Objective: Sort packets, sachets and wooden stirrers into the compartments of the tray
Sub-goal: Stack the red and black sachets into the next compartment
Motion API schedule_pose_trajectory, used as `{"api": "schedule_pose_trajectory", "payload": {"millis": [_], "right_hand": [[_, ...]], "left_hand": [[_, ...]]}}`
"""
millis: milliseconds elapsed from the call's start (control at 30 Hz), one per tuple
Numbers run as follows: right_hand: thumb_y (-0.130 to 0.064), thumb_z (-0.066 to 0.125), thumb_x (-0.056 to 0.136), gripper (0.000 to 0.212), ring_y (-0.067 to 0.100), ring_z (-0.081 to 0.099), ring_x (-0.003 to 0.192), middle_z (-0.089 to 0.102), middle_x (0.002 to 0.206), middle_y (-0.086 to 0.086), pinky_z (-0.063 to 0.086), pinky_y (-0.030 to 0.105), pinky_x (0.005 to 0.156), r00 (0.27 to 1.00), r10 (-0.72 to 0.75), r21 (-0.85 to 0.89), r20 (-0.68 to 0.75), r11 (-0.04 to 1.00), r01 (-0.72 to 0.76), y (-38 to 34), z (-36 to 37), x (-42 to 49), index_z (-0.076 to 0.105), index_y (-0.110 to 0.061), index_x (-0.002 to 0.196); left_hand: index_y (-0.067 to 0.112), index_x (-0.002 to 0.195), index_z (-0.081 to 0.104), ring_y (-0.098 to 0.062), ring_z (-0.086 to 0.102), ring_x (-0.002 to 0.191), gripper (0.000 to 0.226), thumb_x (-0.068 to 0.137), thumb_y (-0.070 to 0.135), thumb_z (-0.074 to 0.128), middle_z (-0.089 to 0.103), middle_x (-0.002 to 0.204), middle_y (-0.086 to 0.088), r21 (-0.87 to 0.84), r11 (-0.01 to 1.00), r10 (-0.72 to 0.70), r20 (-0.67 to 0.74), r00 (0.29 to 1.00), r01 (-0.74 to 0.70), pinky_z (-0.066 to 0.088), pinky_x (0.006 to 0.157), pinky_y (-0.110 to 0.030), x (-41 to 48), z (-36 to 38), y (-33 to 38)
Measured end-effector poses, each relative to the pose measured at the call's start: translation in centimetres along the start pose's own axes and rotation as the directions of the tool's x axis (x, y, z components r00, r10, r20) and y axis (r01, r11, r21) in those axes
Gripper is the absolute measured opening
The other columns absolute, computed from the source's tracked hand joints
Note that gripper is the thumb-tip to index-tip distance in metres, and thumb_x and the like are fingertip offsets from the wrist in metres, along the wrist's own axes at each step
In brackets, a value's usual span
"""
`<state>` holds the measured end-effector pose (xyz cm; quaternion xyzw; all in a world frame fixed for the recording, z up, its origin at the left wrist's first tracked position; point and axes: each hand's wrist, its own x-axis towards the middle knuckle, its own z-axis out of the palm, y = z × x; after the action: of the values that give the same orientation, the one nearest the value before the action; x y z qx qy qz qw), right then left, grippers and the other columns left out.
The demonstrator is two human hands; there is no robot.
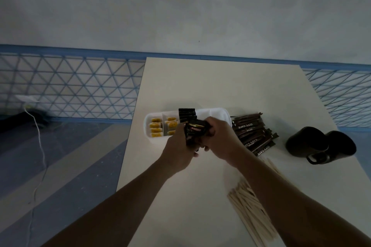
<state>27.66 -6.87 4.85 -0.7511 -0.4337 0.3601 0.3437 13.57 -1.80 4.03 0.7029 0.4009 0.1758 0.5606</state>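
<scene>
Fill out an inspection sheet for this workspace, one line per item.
Surface: pale table, far half bare.
Tray: white tray; yellow sachets fill its two left compartments, black packets stand in the next, right end looks empty.
Waiting stock: brown sugar sticks piled right of the tray; wooden stirrers loose at the near right.
Clutter: two dark mugs on their sides.
Grips: left hand and right hand together hold a bunch of dark packets at the tray.
Cables: white cable on the floor, left.
Surroundings: plain wall, blue lattice railing.
</scene>
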Motion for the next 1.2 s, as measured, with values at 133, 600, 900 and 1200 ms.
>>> {"api": "schedule_pose_trajectory", "payload": {"millis": [133,600,900,1200], "right_hand": [[0.0,0.077,0.073,0.026,0.026,0.065,0.054,0.071,0.068,0.013,0.057,0.053,0.055,0.998,-0.04,-0.033,-0.046,0.999,0.039,-0.7,-0.6,1.8,0.067,-0.018,0.09],[-0.025,0.083,0.073,0.028,0.02,0.063,0.075,0.066,0.075,-0.005,0.048,0.026,0.06,0.999,0.046,-0.295,-0.017,0.954,-0.049,-1.7,-0.1,6.6,0.065,-0.023,0.095],[-0.018,0.076,0.082,0.022,0.008,0.049,0.068,0.063,0.082,-0.006,0.035,0.005,0.048,0.997,-0.059,-0.429,0.04,0.901,0.071,-1.7,0.3,7.7,0.066,-0.023,0.101],[-0.006,0.064,0.079,0.025,0.028,0.061,0.076,0.066,0.08,0.001,0.052,0.035,0.063,0.99,-0.137,-0.492,0.042,0.859,0.14,-0.6,2.0,7.7,0.067,-0.021,0.099]], "left_hand": [[0.022,0.1,0.052,-0.001,0.058,0.074,0.036,0.083,-0.006,0.068,0.059,0.086,0.006,0.059,0.998,-0.006,0.001,1.0,0.006,0.046,0.059,-0.011,0.9,-1.6,0.5],[0.016,0.154,0.015,-0.042,0.001,0.148,0.111,0.072,0.053,0.078,0.011,0.163,-0.012,0.68,0.722,-0.088,-0.088,0.992,0.124,0.012,0.119,-0.055,5.2,-6.3,-2.7],[0.019,0.154,0.016,-0.042,-0.004,0.149,0.114,0.068,0.06,0.078,0.013,0.162,-0.009,0.725,0.668,-0.162,-0.074,0.984,0.165,0.001,0.118,-0.061,6.8,-5.7,-3.8],[0.016,0.153,0.019,-0.043,-0.004,0.148,0.11,0.07,0.057,0.078,0.015,0.161,-0.01,0.721,0.672,-0.188,-0.051,0.981,0.167,0.002,0.118,-0.063,7.1,-5.7,-3.5]]}}
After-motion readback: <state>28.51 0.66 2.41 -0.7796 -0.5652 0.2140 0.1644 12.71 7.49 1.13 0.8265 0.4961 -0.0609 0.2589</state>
